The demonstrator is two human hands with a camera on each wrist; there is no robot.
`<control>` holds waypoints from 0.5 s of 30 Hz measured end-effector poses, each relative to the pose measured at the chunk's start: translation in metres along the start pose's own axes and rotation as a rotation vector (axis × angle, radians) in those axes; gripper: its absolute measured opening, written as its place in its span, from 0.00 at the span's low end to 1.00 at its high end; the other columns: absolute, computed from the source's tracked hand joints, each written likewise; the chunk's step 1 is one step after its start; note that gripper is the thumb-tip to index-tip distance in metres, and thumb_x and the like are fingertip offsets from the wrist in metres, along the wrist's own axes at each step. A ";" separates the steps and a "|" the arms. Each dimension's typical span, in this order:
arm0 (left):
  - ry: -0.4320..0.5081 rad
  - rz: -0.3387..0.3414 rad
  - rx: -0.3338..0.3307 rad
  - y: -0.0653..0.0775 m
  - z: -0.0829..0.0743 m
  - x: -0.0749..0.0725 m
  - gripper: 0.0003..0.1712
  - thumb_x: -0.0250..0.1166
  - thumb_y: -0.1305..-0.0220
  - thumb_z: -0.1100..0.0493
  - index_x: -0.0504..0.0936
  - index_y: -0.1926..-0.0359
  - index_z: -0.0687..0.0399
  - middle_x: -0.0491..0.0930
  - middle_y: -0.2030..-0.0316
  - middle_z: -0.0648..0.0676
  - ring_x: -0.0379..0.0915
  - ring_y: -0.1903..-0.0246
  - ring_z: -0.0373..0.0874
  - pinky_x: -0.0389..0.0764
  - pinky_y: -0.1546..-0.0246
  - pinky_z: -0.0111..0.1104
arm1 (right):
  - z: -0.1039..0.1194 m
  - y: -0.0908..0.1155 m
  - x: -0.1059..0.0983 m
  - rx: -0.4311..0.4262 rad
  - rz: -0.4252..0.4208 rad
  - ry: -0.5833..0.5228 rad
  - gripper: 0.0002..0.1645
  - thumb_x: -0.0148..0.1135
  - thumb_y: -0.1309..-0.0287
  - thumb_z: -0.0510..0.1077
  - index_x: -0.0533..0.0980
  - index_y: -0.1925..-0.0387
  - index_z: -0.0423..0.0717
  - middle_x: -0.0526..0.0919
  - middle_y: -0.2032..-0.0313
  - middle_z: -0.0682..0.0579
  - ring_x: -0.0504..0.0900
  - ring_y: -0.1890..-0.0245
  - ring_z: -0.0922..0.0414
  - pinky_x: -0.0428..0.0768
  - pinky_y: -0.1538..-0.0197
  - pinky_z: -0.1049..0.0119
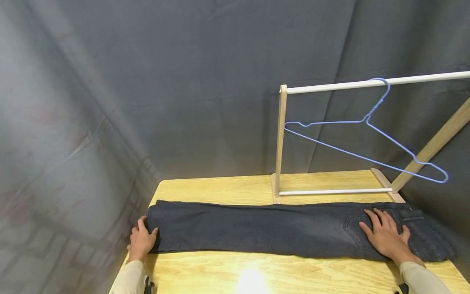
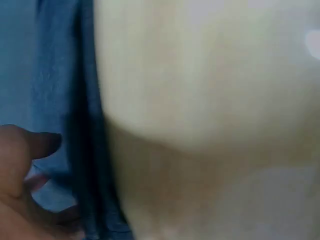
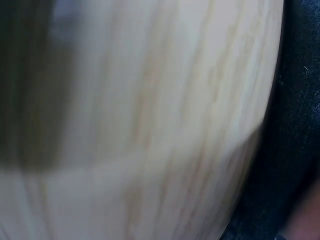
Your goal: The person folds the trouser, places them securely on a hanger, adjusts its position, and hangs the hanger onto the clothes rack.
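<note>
Dark jeans [image 1: 257,230], folded lengthwise, lie flat across the wooden table with the leg ends at the left and the waist at the right. At the leg ends, my left hand [image 1: 141,241] touches the fabric, thumb and fingers apart. The left wrist view shows the thumb [image 2: 42,144] over the blue-looking denim [image 2: 57,75]; part of the fingers is out of sight. My right hand [image 1: 387,237] rests on the jeans beside the back pocket, fingers spread. Only a blurred bit of that hand shows in the right wrist view, next to the dark denim [image 3: 295,100].
Behind the jeans, at the right, stands a wood rack [image 1: 280,143] with white bars. A blue wire hanger [image 1: 330,121] hangs from its top bar. Grey curtains [image 1: 220,90] enclose the back and sides of the table [image 1: 205,273].
</note>
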State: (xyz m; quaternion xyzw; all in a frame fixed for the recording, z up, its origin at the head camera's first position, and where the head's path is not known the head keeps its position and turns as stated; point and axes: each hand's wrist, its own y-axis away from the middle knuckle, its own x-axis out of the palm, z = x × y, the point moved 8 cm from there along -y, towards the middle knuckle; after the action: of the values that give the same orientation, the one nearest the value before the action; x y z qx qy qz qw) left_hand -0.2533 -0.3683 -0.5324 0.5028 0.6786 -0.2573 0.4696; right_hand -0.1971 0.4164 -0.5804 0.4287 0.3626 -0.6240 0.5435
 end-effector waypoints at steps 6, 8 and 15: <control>-0.104 0.002 0.053 0.006 0.005 0.007 0.31 0.56 0.33 0.57 0.58 0.32 0.54 0.57 0.45 0.78 0.55 0.45 0.79 0.64 0.53 0.69 | -0.002 0.003 0.002 0.007 0.041 -0.018 0.42 0.32 0.31 0.68 0.45 0.27 0.48 0.42 0.30 0.30 0.34 0.30 0.29 0.33 0.48 0.19; -0.100 -0.005 0.064 0.007 0.006 0.004 0.30 0.57 0.35 0.60 0.61 0.34 0.55 0.58 0.46 0.79 0.59 0.49 0.81 0.68 0.54 0.66 | -0.003 0.005 0.001 0.009 0.053 -0.027 0.43 0.32 0.31 0.69 0.44 0.27 0.48 0.40 0.30 0.31 0.32 0.30 0.29 0.32 0.49 0.19; -0.007 0.003 0.004 0.006 0.017 0.000 0.39 0.58 0.46 0.60 0.56 0.34 0.66 0.57 0.44 0.79 0.52 0.44 0.79 0.57 0.48 0.64 | -0.004 0.010 0.004 0.003 0.064 -0.027 0.43 0.33 0.32 0.69 0.45 0.27 0.48 0.40 0.29 0.31 0.32 0.29 0.30 0.31 0.48 0.19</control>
State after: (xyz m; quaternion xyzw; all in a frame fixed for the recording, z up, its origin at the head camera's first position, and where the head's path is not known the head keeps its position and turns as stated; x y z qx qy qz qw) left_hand -0.2417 -0.3798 -0.5387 0.5038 0.6756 -0.2600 0.4713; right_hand -0.1871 0.4171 -0.5849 0.4324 0.3404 -0.6126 0.5674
